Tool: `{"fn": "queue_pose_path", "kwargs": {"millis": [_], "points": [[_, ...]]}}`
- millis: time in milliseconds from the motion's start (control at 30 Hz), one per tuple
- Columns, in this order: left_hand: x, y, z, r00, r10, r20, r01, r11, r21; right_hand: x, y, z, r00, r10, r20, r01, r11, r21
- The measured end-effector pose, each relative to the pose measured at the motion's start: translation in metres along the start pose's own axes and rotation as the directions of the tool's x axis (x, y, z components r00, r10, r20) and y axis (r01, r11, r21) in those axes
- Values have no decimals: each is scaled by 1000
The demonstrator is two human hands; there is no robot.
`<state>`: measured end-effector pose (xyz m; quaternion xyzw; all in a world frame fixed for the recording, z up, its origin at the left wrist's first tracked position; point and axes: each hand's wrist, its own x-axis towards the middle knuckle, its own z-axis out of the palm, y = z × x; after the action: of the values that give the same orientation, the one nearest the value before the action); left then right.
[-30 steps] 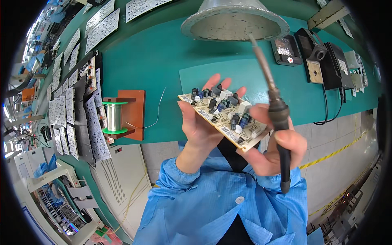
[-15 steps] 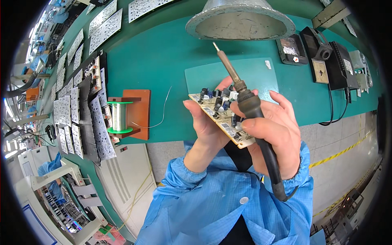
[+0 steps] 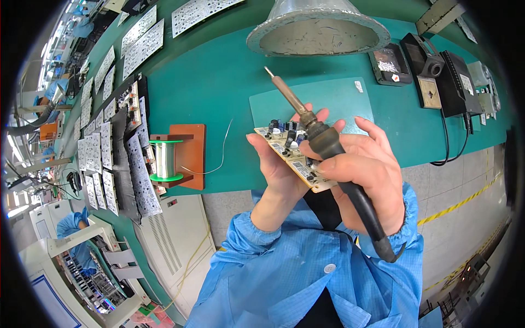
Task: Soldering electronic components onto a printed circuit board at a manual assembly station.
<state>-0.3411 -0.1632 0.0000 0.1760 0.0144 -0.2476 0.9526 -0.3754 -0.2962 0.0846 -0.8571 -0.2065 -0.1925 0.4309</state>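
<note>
My left hand (image 3: 279, 169) holds a pale circuit board (image 3: 284, 150) with dark upright parts on it, raised in front of my chest. My right hand (image 3: 366, 169) grips a soldering iron (image 3: 322, 142) by its dark handle, and also touches the board's right end. The iron's metal tip points up and to the left, above the board and apart from it. Its black cable runs down past my right wrist. Both sleeves are light blue.
A spool of solder wire (image 3: 165, 160) stands on a brown wooden holder at the left of the green bench (image 3: 219, 82). A grey fume funnel (image 3: 317, 30) hangs above. Several circuit panels (image 3: 117, 158) lie at the left. A soldering station (image 3: 432, 76) sits at the right. A green mat (image 3: 344, 101) lies behind my hands.
My right hand turned the soldering iron from pointing steeply up toward the funnel to lying across the board, tip up-left. Both hands came together and slightly lower.
</note>
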Motion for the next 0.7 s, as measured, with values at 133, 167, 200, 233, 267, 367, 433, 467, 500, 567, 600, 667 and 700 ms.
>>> {"fn": "queue_pose_path", "kwargs": {"millis": [133, 167, 200, 233, 267, 367, 433, 467, 500, 567, 600, 667, 700], "points": [[0, 0, -2, 1000, 9, 21, -9, 1000, 28, -1, -1, -1, 1000, 16, -3, -16, 998, 58], [-1, 1, -2, 1000, 15, 18, -15, 999, 30, -1, -2, -1, 1000, 29, 8, -29, 998, 52], [-2, 1, -2, 1000, 13, 18, -13, 1000, 16, -2, -1, -1, 1000, 26, 11, -26, 998, 57], [-3, 1, -1, 1000, 6, 21, -6, 1000, -1, -3, -2, -2, 999, 35, 8, -36, 998, 49], [-2, 0, 0, 1000, 7, 20, -7, 1000, -2, -4, -2, -2, 999, 45, 6, -46, 998, 42], [-1, -1, -1, 999, 10, 31, -8, 999, -48, -3, -5, -4, 998, 62, 18, -63, 997, 55], [0, -1, -3, 998, 23, 60, -20, 999, -39, -2, -3, -3, 998, 57, 20, -58, 997, 60], [0, -1, -3, 998, 23, 59, -21, 999, -41, -2, -3, -3, 999, 50, 21, -52, 997, 65], [0, -1, -3, 999, 20, 44, -17, 997, -75, -2, -3, -3, 998, 51, 22, -52, 997, 64], [0, -1, -3, 999, 18, 28, -15, 994, -110, 0, -4, -4, 998, 47, 38, -49, 997, 62], [0, -1, -2, 999, 18, 29, -15, 994, -110, 1, -6, -5, 998, 46, 39, -49, 997, 62], [-1, 0, -3, 999, 20, 28, -17, 994, -110, 2, -8, -5, 998, 54, 41, -57, 995, 77], [-1, 0, -3, 999, 26, 19, -24, 995, -101, 2, -8, -1, 998, 53, 43, -57, 995, 78]]}}
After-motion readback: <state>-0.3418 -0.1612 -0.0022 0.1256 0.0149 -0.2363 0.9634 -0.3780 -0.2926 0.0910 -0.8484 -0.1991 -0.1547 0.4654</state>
